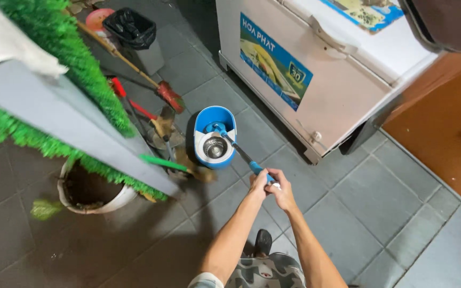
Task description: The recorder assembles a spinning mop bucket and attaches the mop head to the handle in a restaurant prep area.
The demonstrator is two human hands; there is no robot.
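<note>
Mop handle (pixel 239 150) first: it runs on a slant from our two hands down into the blue and white spin bucket (pixel 215 137), which stands on the grey tiled floor (pixel 358 202) just in front of the white chest freezer (pixel 316 80). Our left hand (pixel 258 185) and right hand (pixel 279 189) meet at the upper end of the pole, fingers wrapped shut around the blue grip, one hand right against the other, which looks like a hold for steadying the pole while its lower end sits over the bucket's metal spinner basket (pixel 215 147) (the mop head itself we cannot make out). Left of the bucket, several brooms (pixel 150 80) with wooden, red and green handles lean together near a wall edged with green artificial grass (pixel 70 58), seemingly parked there out of the way. A white plant pot (pixel 89 192) full of soil sits below that edge, and a bin with a black liner (pixel 132 29) stands further back. Our shoe (pixel 263 241) shows between the forearms.
</note>
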